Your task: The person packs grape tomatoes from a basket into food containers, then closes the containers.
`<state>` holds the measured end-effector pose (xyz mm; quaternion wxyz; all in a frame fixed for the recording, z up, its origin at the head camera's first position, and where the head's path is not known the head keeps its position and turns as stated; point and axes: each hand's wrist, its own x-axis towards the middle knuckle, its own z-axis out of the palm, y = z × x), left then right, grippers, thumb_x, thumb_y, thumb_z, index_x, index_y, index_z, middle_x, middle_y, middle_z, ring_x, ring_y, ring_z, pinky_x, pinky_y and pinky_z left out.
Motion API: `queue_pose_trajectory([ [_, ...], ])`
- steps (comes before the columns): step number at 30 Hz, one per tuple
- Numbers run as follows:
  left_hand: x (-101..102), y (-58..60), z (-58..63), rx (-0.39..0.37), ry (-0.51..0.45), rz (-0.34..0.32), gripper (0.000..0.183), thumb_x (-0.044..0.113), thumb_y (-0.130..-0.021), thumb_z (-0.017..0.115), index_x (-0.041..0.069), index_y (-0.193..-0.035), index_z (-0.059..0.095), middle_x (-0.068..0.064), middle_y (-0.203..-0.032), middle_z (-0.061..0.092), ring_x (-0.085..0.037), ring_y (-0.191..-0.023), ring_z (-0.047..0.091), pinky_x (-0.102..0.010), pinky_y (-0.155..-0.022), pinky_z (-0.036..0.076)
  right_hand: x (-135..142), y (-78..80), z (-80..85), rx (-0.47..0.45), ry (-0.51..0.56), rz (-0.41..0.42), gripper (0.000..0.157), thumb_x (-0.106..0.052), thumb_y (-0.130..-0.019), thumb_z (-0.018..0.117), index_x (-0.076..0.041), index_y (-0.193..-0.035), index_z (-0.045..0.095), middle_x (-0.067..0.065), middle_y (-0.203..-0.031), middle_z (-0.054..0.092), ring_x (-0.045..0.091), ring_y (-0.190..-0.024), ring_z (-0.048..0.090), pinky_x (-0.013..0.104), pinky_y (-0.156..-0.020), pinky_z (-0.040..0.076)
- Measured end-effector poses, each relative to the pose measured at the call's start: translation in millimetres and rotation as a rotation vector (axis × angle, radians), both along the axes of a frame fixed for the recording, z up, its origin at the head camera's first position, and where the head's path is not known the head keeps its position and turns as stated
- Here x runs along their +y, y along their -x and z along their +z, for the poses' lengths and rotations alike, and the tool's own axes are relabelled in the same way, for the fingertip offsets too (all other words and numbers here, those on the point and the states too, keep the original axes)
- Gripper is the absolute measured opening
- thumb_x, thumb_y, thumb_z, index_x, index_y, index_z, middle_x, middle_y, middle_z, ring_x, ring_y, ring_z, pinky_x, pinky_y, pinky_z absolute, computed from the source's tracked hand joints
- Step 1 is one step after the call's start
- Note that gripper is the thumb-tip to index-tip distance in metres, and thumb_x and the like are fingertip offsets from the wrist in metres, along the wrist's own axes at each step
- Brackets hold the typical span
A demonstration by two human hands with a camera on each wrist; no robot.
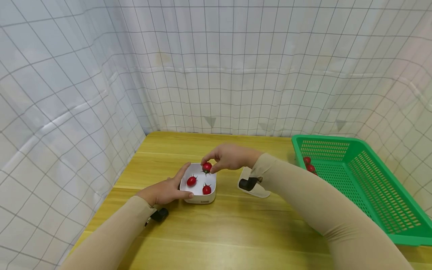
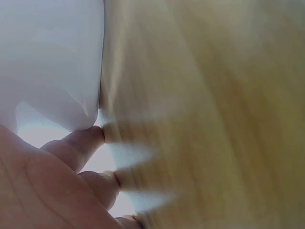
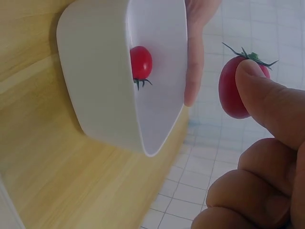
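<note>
My right hand (image 1: 233, 156) pinches a cherry tomato (image 1: 207, 167) between thumb and fingers over the far right corner of a white box (image 1: 199, 200). In the right wrist view, this tomato (image 3: 232, 88) has its green stem end up, with the thumb (image 3: 267, 98) against it. Two more cherry tomatoes, one at the left (image 1: 191, 181) and one near the front (image 1: 207, 189), lie inside the box. My left hand (image 1: 167, 190) rests against the box's left side, thumb and index finger spread straight along its rim. Its other fingertips touch the wooden table in the left wrist view.
A clear plastic lid (image 1: 260, 191) lies on the table (image 1: 222, 232), partly behind the right wrist. To the right stands a green basket (image 1: 381, 180), with several tomatoes (image 1: 309, 167) by its left wall. White gridded curtains (image 1: 236, 75) enclose the table's back and sides.
</note>
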<state>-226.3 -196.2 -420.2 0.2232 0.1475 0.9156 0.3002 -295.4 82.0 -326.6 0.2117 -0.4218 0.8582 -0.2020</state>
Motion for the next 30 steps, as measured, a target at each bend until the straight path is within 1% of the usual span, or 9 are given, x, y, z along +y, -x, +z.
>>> queue_pose_trajectory([
  [3,0,0.6,-0.7,-0.002,0.003,0.001,0.113,0.062,-0.092,0.069,0.036,-0.169,-0.009,-0.026,-0.171,0.026,-0.068,-0.152,0.013,-0.081,-0.118,0.018,-2,-1.0,-0.3,-0.004,-0.009,-0.001,0.041,-0.023,-0.099,0.074,-0.019,-0.139,0.070,0.001,-0.083,0.057,0.012,-0.069,0.044,0.026,-0.064,0.039],
  [5,0,0.7,-0.9,0.000,0.005,0.000,0.113,0.062,-0.092,0.068,0.036,-0.169,-0.010,-0.026,-0.171,0.026,-0.068,-0.152,0.013,-0.081,-0.118,0.018,-4,-1.5,-0.5,0.002,-0.015,-0.006,0.041,-0.024,-0.099,0.075,-0.021,-0.139,0.070,-0.001,-0.087,0.061,0.012,-0.071,0.045,0.026,-0.065,0.040],
  [9,0,0.2,-0.5,-0.004,0.004,0.008,0.113,0.063,-0.092,0.069,0.037,-0.169,-0.009,-0.026,-0.171,0.026,-0.066,-0.153,0.013,-0.081,-0.118,0.018,-7,-2.3,-2.5,-0.002,-0.016,-0.007,0.040,-0.023,-0.098,0.076,-0.025,-0.138,0.071,-0.007,-0.104,0.071,0.012,-0.077,0.050,0.025,-0.070,0.045],
  [12,0,0.0,-0.8,-0.004,0.003,0.012,0.113,0.063,-0.091,0.069,0.037,-0.169,-0.009,-0.026,-0.171,0.025,-0.066,-0.153,0.014,-0.082,-0.117,0.019,-8,-3.4,-3.8,-0.011,-0.017,-0.002,0.041,-0.022,-0.098,0.076,-0.024,-0.139,0.071,-0.008,-0.114,0.072,0.012,-0.079,0.051,0.025,-0.072,0.046],
  [15,0,0.5,-1.5,-0.002,0.003,0.013,0.113,0.063,-0.091,0.069,0.037,-0.169,-0.009,-0.026,-0.171,0.025,-0.066,-0.153,0.015,-0.082,-0.117,0.019,-10,-4.7,-4.4,-0.016,-0.018,0.004,0.042,-0.022,-0.099,0.075,-0.024,-0.141,0.070,-0.004,-0.112,0.072,0.012,-0.077,0.048,0.025,-0.070,0.044],
  [19,0,0.9,-2.8,-0.001,-0.002,0.013,0.113,0.062,-0.091,0.069,0.037,-0.169,-0.010,-0.025,-0.171,0.025,-0.065,-0.154,0.015,-0.082,-0.117,0.019,-12,-6.9,-4.3,-0.026,-0.010,0.019,0.044,-0.023,-0.099,0.075,-0.024,-0.143,0.068,-0.002,-0.098,0.068,0.011,-0.073,0.045,0.024,-0.067,0.042],
  [22,-1,1.0,-3.2,-0.001,-0.007,0.011,0.114,0.062,-0.092,0.069,0.037,-0.169,-0.010,-0.025,-0.172,0.024,-0.065,-0.154,0.015,-0.082,-0.117,0.019,-13,-8.3,-4.2,-0.039,0.002,0.032,0.045,-0.023,-0.099,0.075,-0.023,-0.144,0.068,-0.004,-0.079,0.057,0.011,-0.068,0.041,0.024,-0.065,0.040],
  [25,-1,1.4,-3.1,0.000,-0.013,0.008,0.114,0.062,-0.091,0.069,0.036,-0.169,-0.010,-0.024,-0.172,0.024,-0.064,-0.154,0.016,-0.082,-0.117,0.019,-13,-9.2,-4.2,-0.051,0.012,0.042,0.045,-0.022,-0.100,0.074,-0.021,-0.144,0.067,-0.006,-0.067,0.042,0.010,-0.064,0.037,0.024,-0.064,0.038],
  [30,-1,1.0,-2.2,0.002,-0.011,0.001,0.114,0.063,-0.091,0.069,0.035,-0.169,-0.010,-0.025,-0.172,0.024,-0.064,-0.154,0.017,-0.082,-0.117,0.019,-11,-10.5,-0.4,-0.033,0.014,0.034,0.044,-0.024,-0.100,0.074,-0.022,-0.144,0.067,-0.007,-0.068,0.040,0.009,-0.064,0.037,0.023,-0.065,0.039],
])
